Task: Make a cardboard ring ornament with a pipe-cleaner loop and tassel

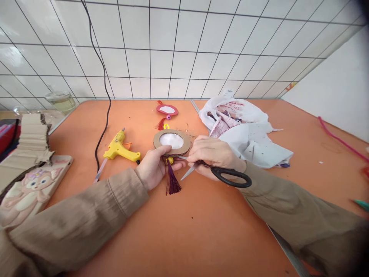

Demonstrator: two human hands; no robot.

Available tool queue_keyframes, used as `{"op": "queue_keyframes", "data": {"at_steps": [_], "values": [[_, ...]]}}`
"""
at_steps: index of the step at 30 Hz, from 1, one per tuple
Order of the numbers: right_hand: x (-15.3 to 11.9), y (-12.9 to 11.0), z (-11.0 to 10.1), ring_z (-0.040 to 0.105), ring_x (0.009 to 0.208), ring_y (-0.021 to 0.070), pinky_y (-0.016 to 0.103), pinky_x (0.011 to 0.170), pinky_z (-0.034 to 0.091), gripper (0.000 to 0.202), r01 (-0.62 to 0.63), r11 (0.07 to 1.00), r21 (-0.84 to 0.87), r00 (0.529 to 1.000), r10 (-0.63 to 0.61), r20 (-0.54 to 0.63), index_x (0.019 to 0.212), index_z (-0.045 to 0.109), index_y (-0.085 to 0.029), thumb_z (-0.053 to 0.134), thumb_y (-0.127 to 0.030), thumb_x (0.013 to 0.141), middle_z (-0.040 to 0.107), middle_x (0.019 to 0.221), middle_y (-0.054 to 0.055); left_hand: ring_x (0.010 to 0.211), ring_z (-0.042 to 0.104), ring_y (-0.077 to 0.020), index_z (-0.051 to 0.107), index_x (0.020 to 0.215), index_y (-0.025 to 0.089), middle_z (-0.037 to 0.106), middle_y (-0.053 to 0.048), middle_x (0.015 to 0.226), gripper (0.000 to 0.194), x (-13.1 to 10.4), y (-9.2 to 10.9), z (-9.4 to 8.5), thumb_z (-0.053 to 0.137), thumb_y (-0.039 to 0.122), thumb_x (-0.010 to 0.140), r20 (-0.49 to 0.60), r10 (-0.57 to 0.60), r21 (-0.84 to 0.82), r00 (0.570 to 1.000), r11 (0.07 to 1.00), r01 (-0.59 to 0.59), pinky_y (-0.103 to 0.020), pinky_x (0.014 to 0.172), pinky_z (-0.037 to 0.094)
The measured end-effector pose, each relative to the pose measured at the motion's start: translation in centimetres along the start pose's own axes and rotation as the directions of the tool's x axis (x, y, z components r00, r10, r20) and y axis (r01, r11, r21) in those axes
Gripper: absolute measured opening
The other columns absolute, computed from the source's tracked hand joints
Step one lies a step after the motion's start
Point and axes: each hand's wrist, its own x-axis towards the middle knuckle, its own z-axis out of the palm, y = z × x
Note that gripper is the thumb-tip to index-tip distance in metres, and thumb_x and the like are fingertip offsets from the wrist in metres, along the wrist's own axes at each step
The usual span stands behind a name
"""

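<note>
My left hand point(155, 166) grips the lower edge of an oval cardboard pendant point(157, 141) with a white centre, thumb on top. A yellow bead point(170, 160) and a dark purple tassel point(173, 182) hang from the pendant's near edge, with a yellow loop point(166, 126) at its far edge. My right hand point(211, 154) is closed around black-handled scissors point(232, 176). The blades are spread; one tip reaches the pendant's lower edge beside the bead, while the other points down toward the tassel. Whether the blade touches the cardboard is hard to make out.
Behind the pendant lies a red oval ornament point(167, 110) with a red tassel. A yellow glue gun point(122, 148) and its black cable point(105, 82) are at left, near torn cardboard point(31, 134) and a cartoon-figured case point(37, 184). A white plastic bag point(245, 130) sits at right.
</note>
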Motion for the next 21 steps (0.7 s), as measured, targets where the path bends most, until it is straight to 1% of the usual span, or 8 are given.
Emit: {"op": "queue_keyframes", "data": {"at_steps": [4, 8, 11, 14, 17, 21], "values": [[0.06, -0.08, -0.03, 0.062, 0.061, 0.0116, 0.031, 0.067, 0.051, 0.022, 0.04, 0.997, -0.071, 0.999, -0.039, 0.02, 0.086, 0.053, -0.023, 0.056, -0.001, 0.083, 0.069, 0.067, 0.0, 0.051, 0.066, -0.015, 0.064, 0.089, 0.0, 0.071, -0.018, 0.068, 0.028, -0.05, 0.1, 0.05, 0.04, 0.012, 0.096, 0.01, -0.006, 0.009, 1.0, 1.0, 0.006, -0.019, 0.051, 0.057], [-0.09, 0.22, -0.08, 0.062, 0.062, 0.0114, 0.029, 0.065, 0.05, 0.019, 0.084, 0.989, -0.124, 0.996, -0.082, 0.021, 0.087, 0.053, -0.024, 0.056, -0.006, 0.086, 0.068, 0.069, -0.002, 0.055, 0.068, -0.0161, 0.065, 0.092, 0.0, 0.071, -0.017, 0.069, 0.027, 0.1, 0.09, -0.05, 0.041, 0.011, 0.095, 0.0, 0.001, 0.013, 1.0, 1.0, -0.001, -0.02, 0.053, 0.058], [-0.3, 0.48, -0.13, 0.063, 0.062, 0.0111, 0.029, 0.065, 0.049, 0.016, 0.102, 0.982, -0.161, 0.994, -0.096, 0.044, 0.088, 0.053, -0.023, 0.055, -0.008, 0.088, 0.067, 0.07, -0.003, 0.056, 0.069, -0.0166, 0.064, 0.093, -0.001, 0.071, -0.016, 0.069, 0.025, 0.19, 0.02, -0.11, 0.043, 0.01, 0.094, -0.011, 0.011, 0.013, 1.0, 1.0, -0.011, -0.02, 0.055, 0.059], [-0.49, 0.73, -0.18, 0.062, 0.063, 0.011, 0.029, 0.067, 0.048, 0.015, 0.104, 0.98, -0.167, 0.993, -0.094, 0.067, 0.088, 0.053, -0.023, 0.053, -0.007, 0.089, 0.066, 0.07, -0.002, 0.055, 0.068, -0.0162, 0.063, 0.098, -0.003, 0.071, -0.016, 0.068, 0.025, 0.26, -0.05, -0.13, 0.043, 0.01, 0.093, -0.018, 0.012, 0.013, 1.0, 1.0, -0.012, -0.02, 0.053, 0.058], [-0.52, 0.89, -0.21, 0.06, 0.061, 0.0106, 0.028, 0.067, 0.047, 0.014, 0.08, 0.984, -0.156, 0.993, -0.066, 0.094, 0.087, 0.053, -0.023, 0.051, -0.01, 0.091, 0.064, 0.067, -0.003, 0.05, 0.065, -0.0146, 0.063, 0.103, -0.004, 0.071, -0.016, 0.068, 0.027, 0.36, -0.07, -0.15, 0.042, 0.01, 0.093, -0.014, 0.003, 0.007, 1.0, 1.0, -0.003, -0.02, 0.049, 0.057], [-0.21, 0.64, -0.37, 0.056, 0.058, 0.0095, 0.026, 0.065, 0.045, 0.014, 0.072, 0.984, -0.164, 0.994, -0.057, 0.096, 0.085, 0.053, -0.023, 0.053, -0.01, 0.092, 0.059, 0.063, -0.005, 0.05, 0.065, -0.0141, 0.064, 0.096, -0.002, 0.07, -0.015, 0.068, 0.025, 0.48, -0.04, -0.2, 0.042, 0.011, 0.092, -0.024, 0.017, 0.006, 1.0, 1.0, -0.017, -0.019, 0.049, 0.057]]}}
